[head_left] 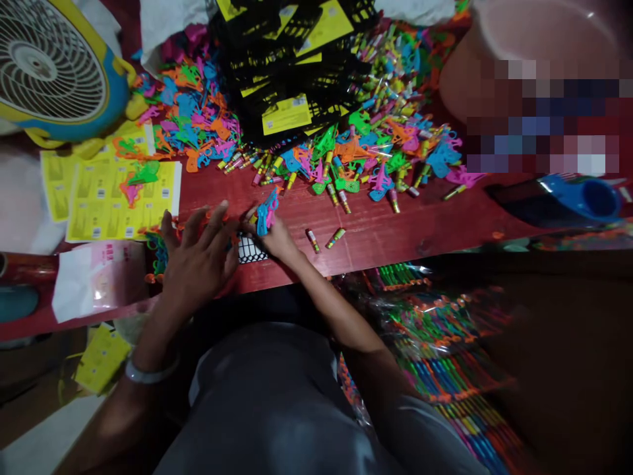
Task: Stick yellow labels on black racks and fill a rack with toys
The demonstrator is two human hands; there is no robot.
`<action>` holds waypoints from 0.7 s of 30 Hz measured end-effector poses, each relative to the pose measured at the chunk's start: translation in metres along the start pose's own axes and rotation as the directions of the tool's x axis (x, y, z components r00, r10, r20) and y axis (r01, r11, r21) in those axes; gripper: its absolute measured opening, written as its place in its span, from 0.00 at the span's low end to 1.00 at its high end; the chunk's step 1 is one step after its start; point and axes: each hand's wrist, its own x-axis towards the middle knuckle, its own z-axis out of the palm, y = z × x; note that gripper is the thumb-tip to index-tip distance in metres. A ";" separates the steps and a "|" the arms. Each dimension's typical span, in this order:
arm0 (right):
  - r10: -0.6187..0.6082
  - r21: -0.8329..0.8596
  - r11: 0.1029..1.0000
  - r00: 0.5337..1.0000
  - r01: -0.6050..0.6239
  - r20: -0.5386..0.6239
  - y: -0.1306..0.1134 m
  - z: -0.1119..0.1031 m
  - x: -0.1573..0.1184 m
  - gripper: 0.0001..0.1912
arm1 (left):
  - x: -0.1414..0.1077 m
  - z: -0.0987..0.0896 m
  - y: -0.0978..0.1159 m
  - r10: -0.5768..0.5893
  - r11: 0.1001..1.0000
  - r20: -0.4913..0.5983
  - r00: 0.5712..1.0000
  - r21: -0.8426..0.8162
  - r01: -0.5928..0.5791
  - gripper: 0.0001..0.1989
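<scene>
My left hand is spread, palm down, over orange and green plastic pieces at the front edge of the red table. Just right of it, my right hand is closed on blue and pink plastic toys, which stick up above its fingers. Beneath both hands lies a black mesh piece, partly covered. Two small wrapped tubes rest on the table to the right of my right hand. Whatever lies under my left palm is hidden.
Behind the hands are heaped colourful toys and black mesh with yellow cards. Yellow card sheets and a fan are at left. At right stand a blue container and a pink tub. Bagged toys lie below the table edge.
</scene>
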 end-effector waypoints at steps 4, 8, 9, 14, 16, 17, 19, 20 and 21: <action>-0.058 -0.156 0.986 0.998 0.061 0.026 0.005 0.010 0.013 0.03 | -0.001 0.002 -0.001 0.006 1.000 -0.007 1.000 0.004 -0.006 0.23; -0.065 -0.227 0.971 0.997 0.075 0.052 0.008 0.010 0.014 0.06 | -0.001 0.003 -0.001 0.009 1.000 -0.033 0.999 0.000 -0.009 0.22; -0.061 -0.234 0.970 0.997 0.071 0.050 0.007 0.010 0.013 0.07 | -0.001 0.003 -0.001 0.008 1.000 -0.029 1.000 -0.005 -0.008 0.22; -0.056 -0.315 0.946 0.996 0.075 0.068 0.005 0.011 0.012 0.08 | -0.001 0.002 -0.001 0.007 1.000 -0.006 1.000 -0.016 -0.007 0.22; -0.051 -0.343 0.936 0.995 0.076 0.082 0.004 0.011 0.012 0.07 | -0.001 0.002 -0.001 0.005 1.000 -0.015 1.000 -0.027 -0.006 0.21; -0.040 -0.350 0.934 0.995 0.068 0.087 0.004 0.011 0.012 0.07 | -0.001 0.002 -0.001 0.004 0.999 -0.023 1.000 -0.034 -0.005 0.21; -0.013 -0.353 0.934 0.995 0.048 0.101 0.002 0.010 0.013 0.07 | -0.001 0.002 -0.001 -0.003 0.999 -0.026 1.000 -0.046 0.002 0.22; -0.007 -0.352 0.935 0.994 0.045 0.106 0.002 0.009 0.013 0.08 | -0.001 0.002 -0.001 -0.007 0.999 -0.018 1.000 -0.048 0.006 0.21; -0.007 -0.350 0.936 0.994 0.046 0.110 0.002 0.009 0.013 0.08 | -0.001 0.002 -0.001 -0.008 0.999 -0.008 1.000 -0.047 0.008 0.21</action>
